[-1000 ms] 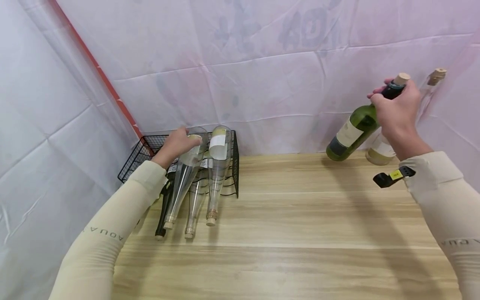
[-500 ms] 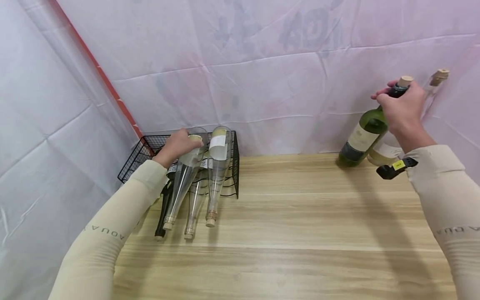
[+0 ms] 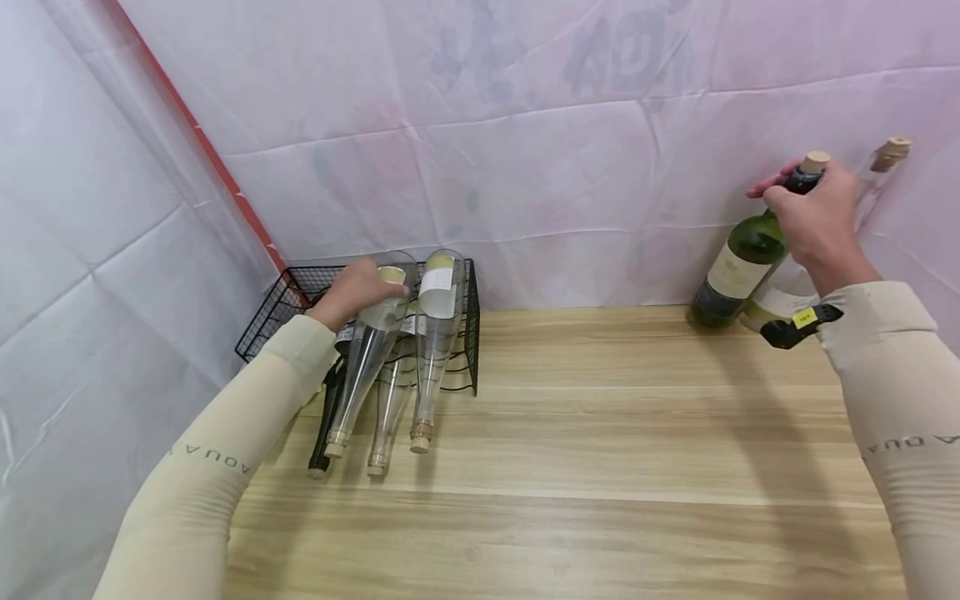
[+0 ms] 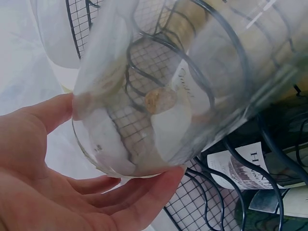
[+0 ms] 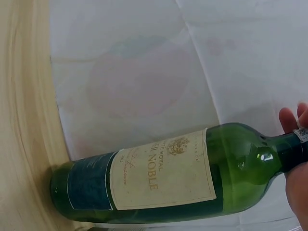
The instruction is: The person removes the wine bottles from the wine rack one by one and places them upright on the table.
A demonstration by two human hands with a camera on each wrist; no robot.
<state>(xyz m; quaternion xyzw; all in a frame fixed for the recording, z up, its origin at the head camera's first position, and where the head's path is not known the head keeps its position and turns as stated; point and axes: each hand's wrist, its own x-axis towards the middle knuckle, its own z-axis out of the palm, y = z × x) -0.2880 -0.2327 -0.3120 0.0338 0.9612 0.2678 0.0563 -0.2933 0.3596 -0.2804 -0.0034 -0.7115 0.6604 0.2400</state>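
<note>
At the right, my right hand (image 3: 821,208) grips the neck of a corked green wine bottle (image 3: 738,267) with a cream and dark label. The bottle tilts a little, its base at the back of the table. Over at the left, my left hand (image 3: 356,292) holds the base end of a clear glass bottle (image 3: 367,371). In the left wrist view, thumb and fingers curl round the base of that clear bottle (image 4: 144,125). The bottle lies on a black wire rack (image 3: 471,333), its corked neck pointing toward me.
On the rack also lie a second clear bottle (image 3: 435,350), a lower clear bottle (image 3: 386,417) and a dark bottle (image 3: 327,425). Another clear corked bottle (image 3: 780,300) stands behind my right hand. White cloth (image 3: 555,183) hangs behind the wooden table (image 3: 600,450).
My right hand has moved right with the green bottle, bringing it closer to upright and beside the clear standing bottle. My left hand has stayed at the clear bottle's base.
</note>
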